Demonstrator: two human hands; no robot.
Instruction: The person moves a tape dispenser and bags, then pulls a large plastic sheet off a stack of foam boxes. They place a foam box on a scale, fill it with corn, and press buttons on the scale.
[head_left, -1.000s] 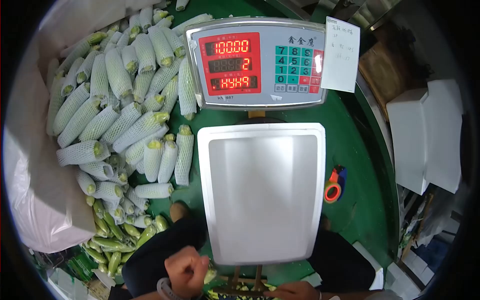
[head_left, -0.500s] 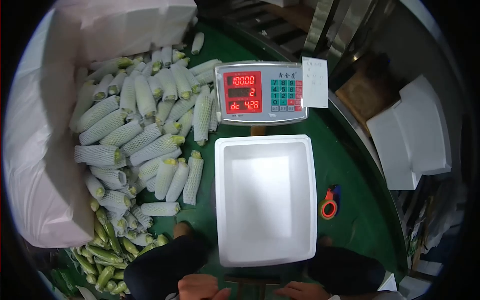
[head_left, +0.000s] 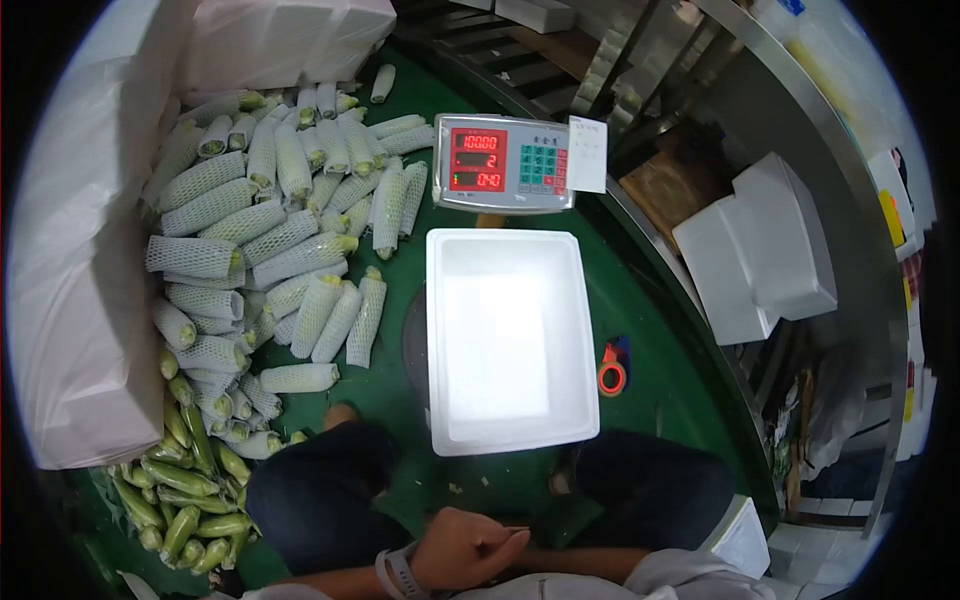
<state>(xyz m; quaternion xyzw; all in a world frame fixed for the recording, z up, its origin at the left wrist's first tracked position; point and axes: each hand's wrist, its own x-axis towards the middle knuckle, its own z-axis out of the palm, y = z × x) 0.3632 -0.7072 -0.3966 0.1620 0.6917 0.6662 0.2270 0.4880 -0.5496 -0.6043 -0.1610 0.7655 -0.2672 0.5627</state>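
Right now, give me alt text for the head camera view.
An empty white foam box sits on a green floor before a digital scale. Net-wrapped corn cobs are heaped beside it. The person's left hand is fisted near their lap.

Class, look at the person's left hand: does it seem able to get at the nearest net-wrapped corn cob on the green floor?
Probably yes. The left hand is held near the body, and only the person's knee lies between it and the nearest wrapped cob; the floor around that cob looks open.

Matt white foam box (head_left: 510, 440), glossy green floor (head_left: 680, 400), cobs (head_left: 330, 320) in soft foam netting, brushed-metal scale (head_left: 503, 162), paper note (head_left: 587, 153), shiny orange tape roll (head_left: 611, 379)
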